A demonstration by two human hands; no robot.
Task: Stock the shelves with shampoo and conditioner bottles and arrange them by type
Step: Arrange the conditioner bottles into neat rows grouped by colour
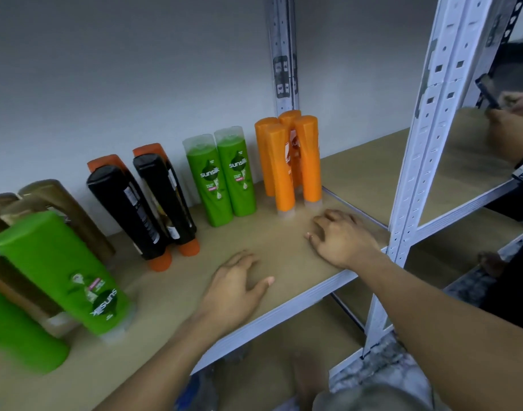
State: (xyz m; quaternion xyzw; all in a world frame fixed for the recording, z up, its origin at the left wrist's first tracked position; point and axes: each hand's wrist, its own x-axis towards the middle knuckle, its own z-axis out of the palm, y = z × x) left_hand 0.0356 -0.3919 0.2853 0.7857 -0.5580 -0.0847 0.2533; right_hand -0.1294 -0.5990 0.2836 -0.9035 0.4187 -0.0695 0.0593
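Dim, soft-focus, edges warped, blurred

Both arms extended forward — left hand [235,284] flat, fingers relaxed; right hand [341,238] palm-down (fingers loosely bent), holding nothing.

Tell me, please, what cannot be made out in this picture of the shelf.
Head view only:
1. Brown bottles: type unreadable; the near green Sunsilk bottle covers them and the left edge cuts them.
2. Orange bottles: labels mostly hidden behind the front ones.
3. Black bottles: label print too small.
4. Green bottle at lower left: blurred, cut by the edge.
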